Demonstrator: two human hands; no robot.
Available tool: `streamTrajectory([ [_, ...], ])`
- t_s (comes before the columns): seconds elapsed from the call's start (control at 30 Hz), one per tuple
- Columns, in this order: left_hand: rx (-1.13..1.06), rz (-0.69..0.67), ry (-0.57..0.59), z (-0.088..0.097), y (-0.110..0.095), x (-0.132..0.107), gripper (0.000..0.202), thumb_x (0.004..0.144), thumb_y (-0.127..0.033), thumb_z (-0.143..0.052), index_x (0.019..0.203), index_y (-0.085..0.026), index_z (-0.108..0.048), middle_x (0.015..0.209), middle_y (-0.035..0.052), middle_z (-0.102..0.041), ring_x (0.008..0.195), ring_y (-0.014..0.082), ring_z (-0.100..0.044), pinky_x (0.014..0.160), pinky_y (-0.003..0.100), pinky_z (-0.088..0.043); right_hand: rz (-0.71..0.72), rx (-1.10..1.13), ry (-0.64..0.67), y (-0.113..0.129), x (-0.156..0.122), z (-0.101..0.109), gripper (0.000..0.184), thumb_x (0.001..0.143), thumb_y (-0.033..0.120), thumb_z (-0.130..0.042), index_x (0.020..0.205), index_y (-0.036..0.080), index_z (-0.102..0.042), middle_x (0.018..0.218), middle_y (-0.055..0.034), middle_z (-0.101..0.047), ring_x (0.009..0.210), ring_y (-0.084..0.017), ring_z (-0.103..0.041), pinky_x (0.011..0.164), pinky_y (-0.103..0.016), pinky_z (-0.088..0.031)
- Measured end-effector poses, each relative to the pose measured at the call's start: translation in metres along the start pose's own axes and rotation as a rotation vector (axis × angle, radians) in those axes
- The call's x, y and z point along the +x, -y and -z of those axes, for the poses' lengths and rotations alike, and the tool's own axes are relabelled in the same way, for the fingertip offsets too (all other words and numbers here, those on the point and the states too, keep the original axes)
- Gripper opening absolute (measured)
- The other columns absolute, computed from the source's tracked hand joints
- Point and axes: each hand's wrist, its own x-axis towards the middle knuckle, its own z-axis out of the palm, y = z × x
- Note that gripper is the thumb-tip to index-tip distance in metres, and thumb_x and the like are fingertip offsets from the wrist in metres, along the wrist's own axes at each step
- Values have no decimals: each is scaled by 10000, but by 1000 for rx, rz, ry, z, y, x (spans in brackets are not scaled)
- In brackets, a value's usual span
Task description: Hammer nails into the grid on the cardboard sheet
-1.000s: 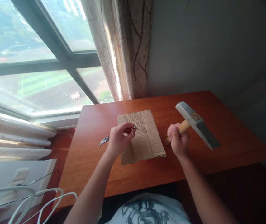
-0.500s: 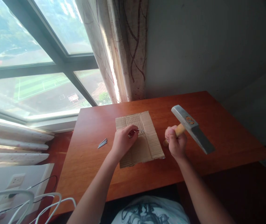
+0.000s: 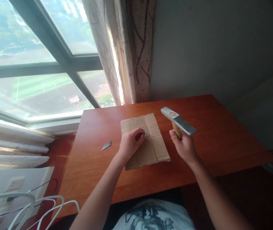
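My right hand (image 3: 184, 145) is closed around the wooden handle of a hammer (image 3: 178, 119), its steel head raised above the table to the right of the cardboard. Over a flat piece of brown cardboard (image 3: 148, 151), my left hand (image 3: 133, 140) pinches a thin nail, mostly hidden by the fingers, against the surface. Rows of small holes (image 3: 140, 124) cover the cardboard just beyond those fingertips. Left of the cardboard, several loose metal nails (image 3: 106, 145) lie side by side on the tabletop.
The reddish-brown wooden table (image 3: 210, 127) extends to the right. A window (image 3: 40, 89) and a patterned curtain (image 3: 136, 51) stand behind and to the left. White cables (image 3: 33, 204) loop near a wall socket (image 3: 15, 184) at lower left.
The hammer has swung left, toward the cardboard, and its head has turned. My left hand keeps its pinch at the cardboard, and the view has shifted slightly.
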Motion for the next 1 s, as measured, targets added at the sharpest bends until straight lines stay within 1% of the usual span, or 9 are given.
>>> streamTrajectory([
  [0.1,14,-10,-10,0,-1,1,92,817,-147,-616,823,-206,-685,728,-14,-707,648,110,-648,628,201,-496,29,-232,178,13,6,20,307,948,430,-542,729,222,-494,523,67,-409,454,-101,-389,469,-249,-270],
  [0.17,20,-26,-25,0,-2,1,102,805,-129,-621,824,-202,-689,744,-11,-703,642,104,-632,625,198,-488,37,-289,299,22,11,32,324,961,445,-513,725,224,-502,518,63,-433,446,-106,-402,457,-248,-268],
  [0.23,22,-40,-34,0,-1,1,114,794,-112,-626,825,-200,-692,758,-10,-698,646,101,-622,628,197,-480,40,-351,379,31,17,40,369,964,466,-499,686,224,-485,513,55,-450,446,-111,-413,456,-251,-263],
  [0.3,27,-39,-35,-1,0,1,131,778,-95,-633,825,-200,-696,748,-15,-695,650,103,-620,630,199,-473,40,-438,435,42,21,44,399,967,479,-487,661,223,-466,514,46,-467,456,-117,-428,472,-258,-253],
  [0.4,32,-24,-39,-2,1,1,138,769,-89,-643,822,-201,-701,716,-24,-690,632,104,-613,622,203,-459,25,-523,509,56,24,43,411,984,485,-441,669,222,-443,544,32,-508,493,-128,-464,508,-268,-256],
  [0.5,24,-11,-36,-3,2,1,131,770,-94,-643,817,-200,-704,710,-24,-690,623,104,-607,613,201,-447,-10,-513,554,62,21,35,423,998,501,-387,681,225,-429,575,23,-537,521,-138,-501,531,-272,-275],
  [0.6,37,-3,-14,-4,2,1,117,773,-103,-639,804,-196,-703,713,-15,-694,629,111,-609,610,206,-441,-39,-501,595,60,18,28,413,1002,493,-377,691,228,-444,602,14,-572,545,-151,-545,541,-274,-287],
  [0.8,21,5,-5,-5,4,1,141,764,-91,-629,824,-198,-699,743,-10,-704,659,118,-622,644,211,-454,-15,-542,547,54,14,26,405,999,506,-374,715,232,-466,612,2,-587,550,-164,-551,546,-284,-284],
  [1.0,25,21,17,-4,2,2,120,769,-103,-621,801,-194,-692,733,-4,-701,653,123,-619,633,214,-451,-46,-524,588,55,12,25,389,1006,471,-376,723,229,-489,648,-9,-628,575,-167,-579,545,-281,-291],
])
